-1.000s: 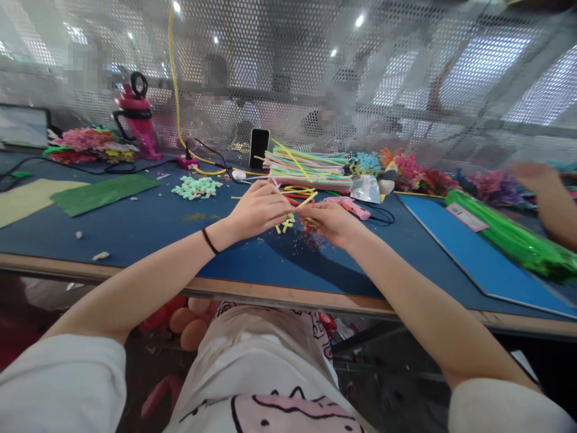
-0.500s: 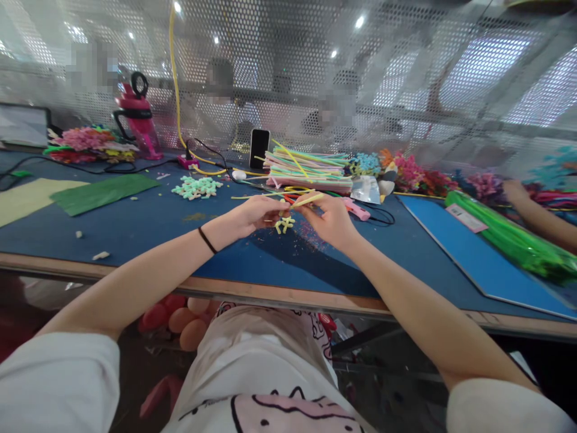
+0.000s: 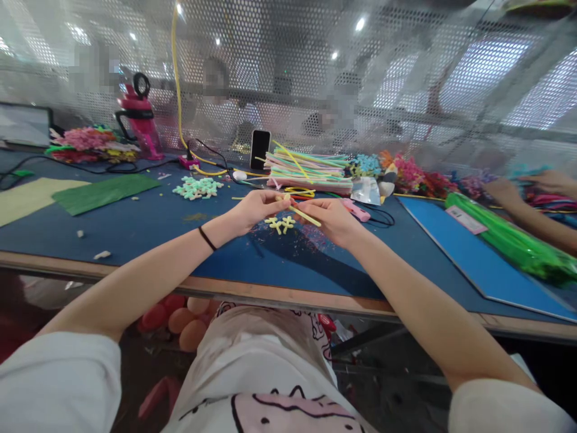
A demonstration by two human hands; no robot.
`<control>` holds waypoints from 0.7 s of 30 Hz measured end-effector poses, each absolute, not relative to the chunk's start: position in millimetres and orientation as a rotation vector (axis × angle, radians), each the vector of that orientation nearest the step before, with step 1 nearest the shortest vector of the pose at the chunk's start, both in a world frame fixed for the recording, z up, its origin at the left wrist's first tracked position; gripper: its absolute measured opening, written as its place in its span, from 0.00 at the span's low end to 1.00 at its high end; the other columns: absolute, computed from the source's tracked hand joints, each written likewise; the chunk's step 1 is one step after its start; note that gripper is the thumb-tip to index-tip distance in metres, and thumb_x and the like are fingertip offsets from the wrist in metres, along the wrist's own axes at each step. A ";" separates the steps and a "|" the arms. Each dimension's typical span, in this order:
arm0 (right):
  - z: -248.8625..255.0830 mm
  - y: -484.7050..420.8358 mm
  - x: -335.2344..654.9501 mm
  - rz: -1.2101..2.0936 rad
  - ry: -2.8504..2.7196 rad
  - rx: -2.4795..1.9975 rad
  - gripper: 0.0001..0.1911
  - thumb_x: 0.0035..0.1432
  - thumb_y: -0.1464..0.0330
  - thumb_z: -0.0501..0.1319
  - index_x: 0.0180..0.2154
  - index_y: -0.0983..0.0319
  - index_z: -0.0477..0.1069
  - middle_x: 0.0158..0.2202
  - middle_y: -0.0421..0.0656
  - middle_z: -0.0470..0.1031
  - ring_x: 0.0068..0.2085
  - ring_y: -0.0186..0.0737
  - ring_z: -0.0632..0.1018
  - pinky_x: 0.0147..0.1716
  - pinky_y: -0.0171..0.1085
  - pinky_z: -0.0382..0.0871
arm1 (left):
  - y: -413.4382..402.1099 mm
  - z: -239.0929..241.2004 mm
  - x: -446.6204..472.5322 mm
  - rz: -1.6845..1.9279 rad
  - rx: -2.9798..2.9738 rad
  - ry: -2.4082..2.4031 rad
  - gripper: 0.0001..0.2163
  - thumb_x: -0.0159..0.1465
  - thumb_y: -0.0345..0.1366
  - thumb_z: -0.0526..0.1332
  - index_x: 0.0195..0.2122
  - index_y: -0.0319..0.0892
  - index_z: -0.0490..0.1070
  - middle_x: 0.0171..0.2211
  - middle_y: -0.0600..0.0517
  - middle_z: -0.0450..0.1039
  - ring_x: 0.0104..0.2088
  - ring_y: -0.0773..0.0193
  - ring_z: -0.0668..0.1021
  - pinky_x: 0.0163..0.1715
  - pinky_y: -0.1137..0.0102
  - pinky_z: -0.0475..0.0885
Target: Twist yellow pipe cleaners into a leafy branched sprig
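Half a second earlier, a slim, straight, pale-yellow stem, seemingly fuzzy craft wire (image 3: 309, 218), had tilted up to the right across the person's right hand (image 3: 332, 218). Now it slanted down, its free end pointing near and right, which suggested it had been turned between the fingers and was being worked at its left end. The hands had also uncovered more of a small cluster of pale-yellow, branching, fuzzy-looking pieces (image 3: 280, 225) on the blue, flat-topped table (image 3: 234, 264) just below them.

The stem was held above the table, near its middle. The bare left hand (image 3: 258, 210), a thin black band at its wrist, had thumb and fingertips pinched together on the stem's far, left end. The right hand's fingers lay against its length; whether they were clamped on it could not be told. The stem looked even in width and unbent along its visible part; its left tip, partly hidden by fingers, showed a small pale lump whose shape was unclear.
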State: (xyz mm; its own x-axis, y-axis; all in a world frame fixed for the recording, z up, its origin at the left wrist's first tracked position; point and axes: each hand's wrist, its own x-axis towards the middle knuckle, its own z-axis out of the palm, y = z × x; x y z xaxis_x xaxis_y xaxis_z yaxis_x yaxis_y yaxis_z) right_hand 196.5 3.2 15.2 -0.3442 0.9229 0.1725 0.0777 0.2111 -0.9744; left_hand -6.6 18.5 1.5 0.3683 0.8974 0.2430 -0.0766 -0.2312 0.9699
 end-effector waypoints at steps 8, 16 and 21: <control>15.1 -1.2 193.9 1.317 -1.723 -1.055 0.15 0.46 0.56 0.72 0.30 0.62 0.82 0.31 0.45 0.81 0.29 0.37 0.75 0.29 0.36 0.65 | 18.0 -0.7 -4.0 1.176 1.523 0.759 0.19 0.47 0.44 0.75 0.36 0.38 0.79 0.33 0.49 0.79 0.32 0.68 0.75 0.37 0.70 0.69; 15.6 -6.0 189.7 0.991 -1.649 -1.090 0.15 0.48 0.57 0.70 0.33 0.62 0.81 0.31 0.43 0.81 0.30 0.36 0.75 0.34 0.36 0.67 | 15.4 -1.7 -1.1 1.200 1.355 0.884 0.16 0.46 0.43 0.75 0.32 0.38 0.81 0.27 0.51 0.76 0.23 0.73 0.67 0.26 0.72 0.62; 17.5 -7.9 188.9 0.992 -1.634 -1.080 0.13 0.47 0.60 0.70 0.31 0.63 0.79 0.27 0.41 0.78 0.27 0.32 0.72 0.29 0.34 0.64 | 12.3 -2.2 1.0 1.179 1.370 0.846 0.16 0.48 0.44 0.75 0.34 0.39 0.81 0.30 0.51 0.77 0.25 0.73 0.69 0.28 0.73 0.63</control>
State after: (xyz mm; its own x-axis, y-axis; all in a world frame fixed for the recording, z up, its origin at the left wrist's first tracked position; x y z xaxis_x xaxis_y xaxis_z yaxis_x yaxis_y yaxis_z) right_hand 188.9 -7.9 17.5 -0.2016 0.9468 0.2509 0.2140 0.2926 -0.9320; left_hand 1.0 12.3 -2.2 0.2532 0.9492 0.1868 -0.1271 -0.1588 0.9791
